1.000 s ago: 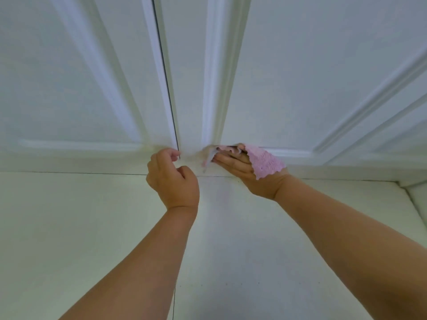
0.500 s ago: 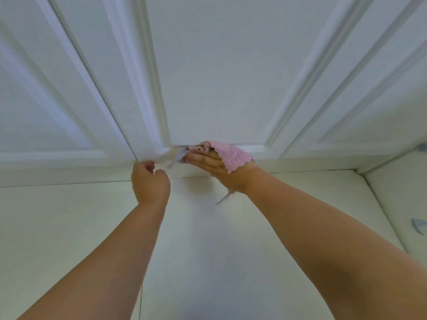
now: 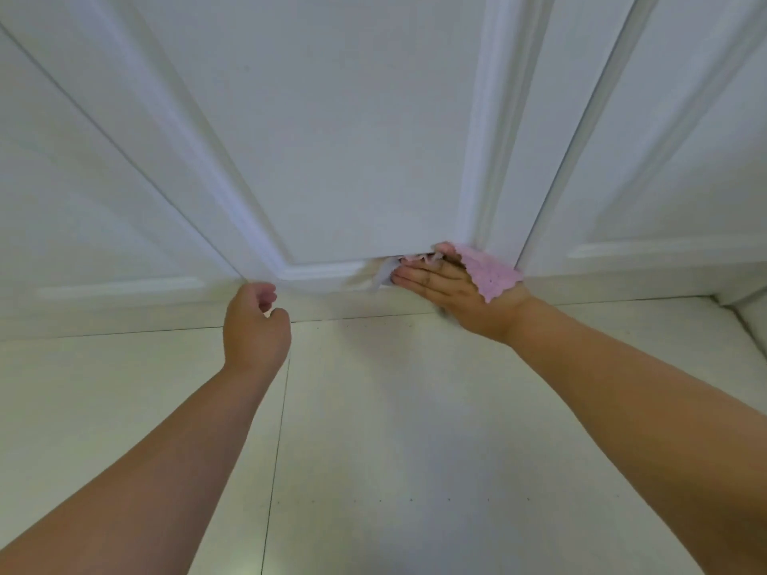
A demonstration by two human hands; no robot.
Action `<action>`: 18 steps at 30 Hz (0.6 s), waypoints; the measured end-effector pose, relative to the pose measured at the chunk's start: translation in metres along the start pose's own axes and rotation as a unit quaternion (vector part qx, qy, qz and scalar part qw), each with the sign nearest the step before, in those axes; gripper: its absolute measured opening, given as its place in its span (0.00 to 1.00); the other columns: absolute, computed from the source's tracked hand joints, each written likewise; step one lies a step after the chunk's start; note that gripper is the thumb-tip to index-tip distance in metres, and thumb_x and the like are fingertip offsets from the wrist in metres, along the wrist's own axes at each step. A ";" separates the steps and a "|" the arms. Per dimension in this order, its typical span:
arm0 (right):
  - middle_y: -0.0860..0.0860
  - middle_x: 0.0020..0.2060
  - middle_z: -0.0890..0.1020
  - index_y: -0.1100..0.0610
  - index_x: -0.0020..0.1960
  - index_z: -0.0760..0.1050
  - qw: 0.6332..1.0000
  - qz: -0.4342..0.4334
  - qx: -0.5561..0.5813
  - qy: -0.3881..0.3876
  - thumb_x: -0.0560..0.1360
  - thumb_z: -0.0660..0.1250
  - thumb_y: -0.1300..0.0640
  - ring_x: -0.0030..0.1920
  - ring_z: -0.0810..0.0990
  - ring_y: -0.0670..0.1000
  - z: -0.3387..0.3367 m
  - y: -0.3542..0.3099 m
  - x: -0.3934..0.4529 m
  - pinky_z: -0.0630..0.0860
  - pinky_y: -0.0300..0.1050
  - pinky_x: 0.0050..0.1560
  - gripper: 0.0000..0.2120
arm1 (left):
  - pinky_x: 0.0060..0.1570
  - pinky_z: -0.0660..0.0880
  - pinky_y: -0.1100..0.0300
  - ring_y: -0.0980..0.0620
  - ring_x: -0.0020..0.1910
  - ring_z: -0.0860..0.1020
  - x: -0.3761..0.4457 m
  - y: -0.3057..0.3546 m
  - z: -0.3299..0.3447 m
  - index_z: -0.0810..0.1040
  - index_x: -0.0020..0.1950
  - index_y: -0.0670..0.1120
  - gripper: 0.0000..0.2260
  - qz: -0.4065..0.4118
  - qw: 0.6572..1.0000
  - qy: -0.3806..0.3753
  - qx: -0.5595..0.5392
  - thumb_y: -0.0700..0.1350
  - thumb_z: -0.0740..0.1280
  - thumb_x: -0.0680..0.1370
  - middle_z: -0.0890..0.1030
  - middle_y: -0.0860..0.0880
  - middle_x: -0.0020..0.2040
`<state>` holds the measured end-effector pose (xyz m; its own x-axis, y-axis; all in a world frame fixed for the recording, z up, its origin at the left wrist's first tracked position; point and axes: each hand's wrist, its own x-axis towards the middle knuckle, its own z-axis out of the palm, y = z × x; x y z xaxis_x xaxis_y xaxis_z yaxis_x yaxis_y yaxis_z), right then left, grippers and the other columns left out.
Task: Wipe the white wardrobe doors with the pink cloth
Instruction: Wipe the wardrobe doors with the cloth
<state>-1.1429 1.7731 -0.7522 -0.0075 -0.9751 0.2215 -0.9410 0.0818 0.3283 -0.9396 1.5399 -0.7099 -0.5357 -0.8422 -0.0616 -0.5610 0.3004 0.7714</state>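
1. The right hand (image 3: 450,290) lies flat against the bottom moulding of the middle wardrobe door (image 3: 352,139), fingers straight and pressed together, pointing left.
2. The pink cloth (image 3: 492,273) is draped over the back of that hand and tucked between the hand and the door, low in the panel's bottom right corner; a pale blurred edge of it sticks out past the fingertips.
3. Just right of the cloth runs the dark gap between this door and the right door (image 3: 672,159); the cloth's outer edge sits almost on that gap.
4. The left hand (image 3: 255,325) hangs in front of the plinth (image 3: 124,315) near the seam with the left door (image 3: 62,180), fingers loosely curled with nothing in them, thumb apart from the rest. Whether the fingertips touch the door I cannot tell.
5. Between the two hands the bottom rail of the middle door is bare, a stretch of raised moulding with open room along it.
6. The floor (image 3: 394,450) below is pale tile with thin dark joints; at far right it meets a white side wall (image 3: 753,309) in a corner.
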 end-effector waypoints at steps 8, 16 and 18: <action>0.42 0.76 0.52 0.58 0.81 0.45 0.979 -0.071 0.130 -0.141 0.86 0.54 0.58 0.75 0.62 0.45 -0.006 -0.052 0.151 0.55 0.22 0.66 0.28 | 0.50 0.67 0.63 0.52 0.55 0.77 -0.002 -0.033 -0.053 0.76 0.56 0.48 0.16 0.027 0.998 0.037 0.037 0.31 0.63 0.74 0.79 0.50 0.55; 0.53 0.80 0.56 0.60 0.81 0.49 0.912 0.014 0.172 -0.373 0.84 0.60 0.52 0.77 0.61 0.54 -0.005 -0.081 0.213 0.64 0.48 0.71 0.31 | 0.47 0.67 0.67 0.52 0.55 0.77 -0.010 -0.044 -0.058 0.74 0.54 0.50 0.15 0.005 0.999 0.046 0.005 0.31 0.63 0.75 0.79 0.50 0.54; 0.45 0.79 0.34 0.62 0.79 0.32 0.962 -0.069 0.080 -0.250 0.75 0.72 0.47 0.80 0.43 0.47 -0.015 -0.072 0.196 0.38 0.42 0.76 0.55 | 0.45 0.67 0.70 0.53 0.54 0.77 -0.010 -0.038 -0.055 0.74 0.53 0.50 0.14 0.012 0.999 0.043 -0.003 0.31 0.63 0.75 0.79 0.51 0.54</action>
<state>-1.0716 1.5789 -0.7186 -0.0035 -0.9548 -0.2974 -0.9844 -0.0490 0.1687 -0.8778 1.5122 -0.7034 -0.4922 -0.8704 0.0115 -0.5447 0.3183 0.7758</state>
